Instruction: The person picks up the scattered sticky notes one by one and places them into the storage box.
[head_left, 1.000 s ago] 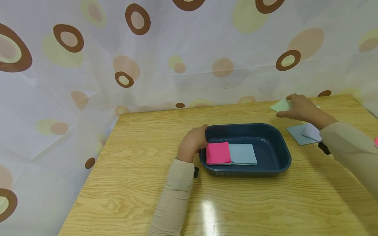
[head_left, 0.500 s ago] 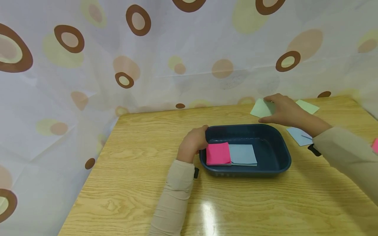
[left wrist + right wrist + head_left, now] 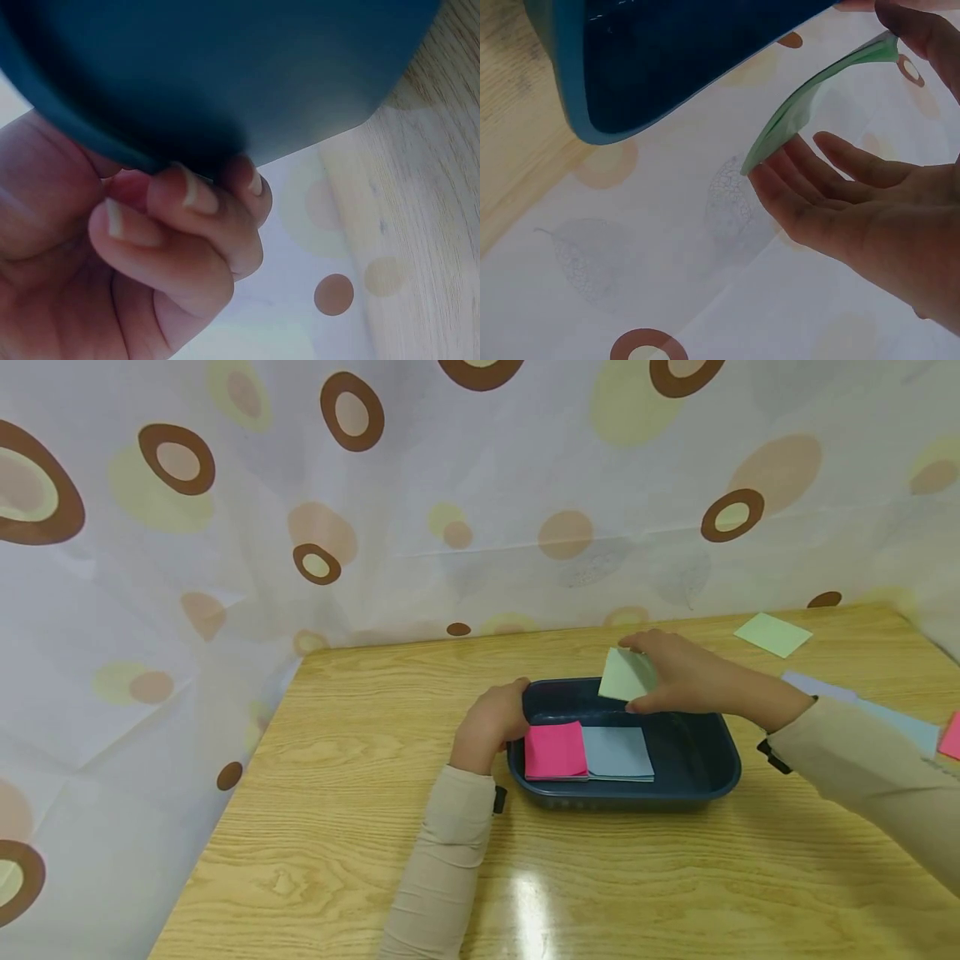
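Note:
A dark blue plastic tray point(image 3: 693, 752) sits on the table, a pink sticky note pad point(image 3: 555, 751) and a light blue sticky note pad point(image 3: 618, 752) side by side in its left part. My left hand point(image 3: 491, 722) grips the tray's left rim; in the left wrist view its fingers curl under the tray edge point(image 3: 150, 97). Over the tray's back rim, my right hand point(image 3: 686, 675) pinches a pale green sticky note pad point(image 3: 626, 675) between thumb and fingers. The right wrist view shows the green pad point(image 3: 802, 101) bowed between them, beside the tray.
Another pale green pad point(image 3: 773, 634) lies at the back right of the wooden table point(image 3: 337, 793). Lavender paper point(image 3: 817, 685), light blue paper point(image 3: 900, 724) and a pink piece point(image 3: 951, 737) lie right, partly behind the right sleeve. A patterned cloth point(image 3: 480, 510) hangs behind the table.
My right hand has carried the green pad from the back right, leftward and toward me, to above the tray. The other green pad stays behind. My left hand holds still on the rim.

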{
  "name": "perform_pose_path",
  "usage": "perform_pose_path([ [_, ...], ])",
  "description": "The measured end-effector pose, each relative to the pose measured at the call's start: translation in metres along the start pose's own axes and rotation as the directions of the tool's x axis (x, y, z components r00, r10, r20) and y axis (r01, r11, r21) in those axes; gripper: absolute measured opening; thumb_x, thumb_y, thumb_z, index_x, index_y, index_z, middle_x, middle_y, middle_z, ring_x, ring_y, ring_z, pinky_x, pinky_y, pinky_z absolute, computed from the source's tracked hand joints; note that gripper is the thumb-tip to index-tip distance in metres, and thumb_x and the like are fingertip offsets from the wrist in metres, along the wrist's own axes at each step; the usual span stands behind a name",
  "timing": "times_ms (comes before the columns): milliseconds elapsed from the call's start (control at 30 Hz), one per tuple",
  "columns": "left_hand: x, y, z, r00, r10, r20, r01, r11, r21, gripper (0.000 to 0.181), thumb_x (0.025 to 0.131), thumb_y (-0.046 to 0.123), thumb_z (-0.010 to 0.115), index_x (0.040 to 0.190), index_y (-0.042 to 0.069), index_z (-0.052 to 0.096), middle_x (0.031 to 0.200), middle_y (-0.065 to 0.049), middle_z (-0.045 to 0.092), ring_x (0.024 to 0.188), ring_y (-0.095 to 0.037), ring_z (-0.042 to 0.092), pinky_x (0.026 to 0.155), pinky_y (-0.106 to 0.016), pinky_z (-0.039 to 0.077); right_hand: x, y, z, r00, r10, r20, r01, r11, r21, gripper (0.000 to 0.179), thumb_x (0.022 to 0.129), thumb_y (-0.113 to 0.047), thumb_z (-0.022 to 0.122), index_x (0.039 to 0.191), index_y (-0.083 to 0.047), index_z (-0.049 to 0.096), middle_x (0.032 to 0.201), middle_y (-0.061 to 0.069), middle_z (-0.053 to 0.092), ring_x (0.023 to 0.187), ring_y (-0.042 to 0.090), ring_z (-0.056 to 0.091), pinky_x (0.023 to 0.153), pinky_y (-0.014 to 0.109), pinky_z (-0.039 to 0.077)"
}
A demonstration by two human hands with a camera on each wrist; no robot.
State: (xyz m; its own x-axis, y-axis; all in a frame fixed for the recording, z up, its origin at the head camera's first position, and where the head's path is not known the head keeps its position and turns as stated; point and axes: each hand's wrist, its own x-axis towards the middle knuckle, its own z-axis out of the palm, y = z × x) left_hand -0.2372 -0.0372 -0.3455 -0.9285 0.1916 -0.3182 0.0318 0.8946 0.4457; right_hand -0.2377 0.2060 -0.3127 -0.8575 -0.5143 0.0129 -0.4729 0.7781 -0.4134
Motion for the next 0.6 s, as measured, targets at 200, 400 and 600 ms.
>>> perform_pose_path([
  [200,0.000,0.001,0.001,1.000,-0.003,-0.005,0.003,1.000,0.007,0.066,0.091,0.004,0.061,0.150,0.017,0.035,0.131,-0.015,0.055,0.071,-0.022,0.059,0.044,-0.025,0.044,0.003,-0.010,0.014,0.994,-0.018,0.104,0.022,0.999,-0.040,0.077,0.072,-0.018,0.084,0.131,0.012,0.045,0.117,0.023,0.051,0.095,0.031,0.050,0.075,0.043,0.049],
  [400,-0.001,0.001,0.001,1.000,0.004,-0.010,-0.004,1.000,0.011,0.066,0.090,0.005,0.061,0.150,0.017,0.035,0.130,-0.015,0.055,0.067,-0.021,0.057,0.043,-0.024,0.044,0.006,-0.020,0.026,0.970,-0.023,0.243,0.058,0.988,-0.140,0.073,0.069,-0.020,0.087,0.124,0.010,0.050,0.106,0.016,0.053,0.087,0.027,0.052,0.069,0.041,0.050],
  [600,-0.001,0.001,0.001,1.000,-0.003,-0.005,0.003,1.000,0.010,0.065,0.091,0.006,0.060,0.150,0.017,0.035,0.130,-0.015,0.055,0.059,-0.020,0.055,0.043,-0.024,0.043,0.009,-0.030,0.034,0.931,-0.019,0.365,0.113,0.964,-0.240,0.069,0.067,-0.021,0.089,0.119,0.009,0.055,0.103,0.014,0.055,0.087,0.026,0.055,0.073,0.043,0.051],
])
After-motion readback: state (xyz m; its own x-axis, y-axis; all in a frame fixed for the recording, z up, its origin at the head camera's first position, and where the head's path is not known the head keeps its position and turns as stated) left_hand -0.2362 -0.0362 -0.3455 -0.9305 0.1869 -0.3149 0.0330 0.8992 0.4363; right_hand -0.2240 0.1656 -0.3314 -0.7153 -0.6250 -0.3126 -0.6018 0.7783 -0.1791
